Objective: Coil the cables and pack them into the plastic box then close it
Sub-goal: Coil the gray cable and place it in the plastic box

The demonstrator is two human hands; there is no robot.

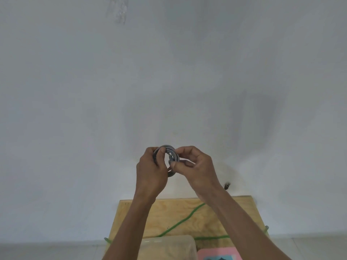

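Against pale wall (169,72), grey cable coil (170,152) pinched between left hand (151,175) and right hand (195,166).

I see two bare forearms entering from the lower edge of the head view, each uncovered from elbow region to wrist. No sleeve, glove, watch or ring is visible on either. The left hand (152,173) and right hand (195,169) show short nails; knuckle creases and wrist tendons are visible.
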